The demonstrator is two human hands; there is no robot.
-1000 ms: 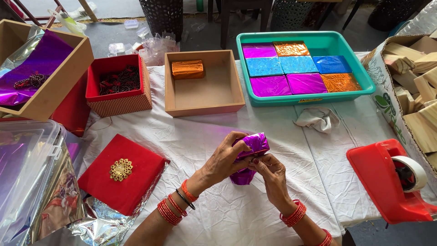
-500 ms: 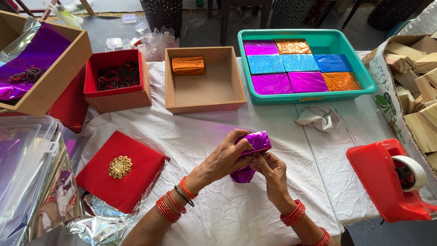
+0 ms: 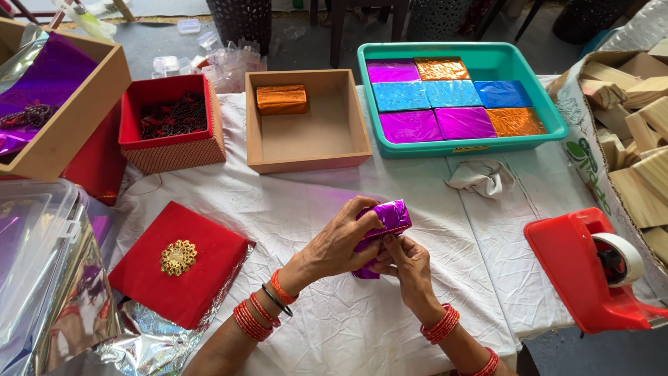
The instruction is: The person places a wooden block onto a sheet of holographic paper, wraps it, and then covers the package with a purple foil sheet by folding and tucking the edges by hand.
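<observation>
Head view: the left hand [image 3: 342, 244] and right hand [image 3: 407, 261] both grip a purple foil-wrapped block [image 3: 384, 221], held between them just above the desk [image 3: 362, 327]. The foil is glossy and creased. Nearby lie a red lid [image 3: 177, 268], a wooden box [image 3: 306, 125], a teal tray [image 3: 550, 115] and a red tape dispenser [image 3: 591, 268]; nothing obstructs the hands.

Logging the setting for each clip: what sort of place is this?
Probably a small gift-packing workspace. A teal tray holds foil-wrapped blocks, bare wooden blocks fill a carton on the right, and a red tape dispenser stands on the cloth-covered table. The left hand and right hand hold a purple foil-wrapped block.
</observation>
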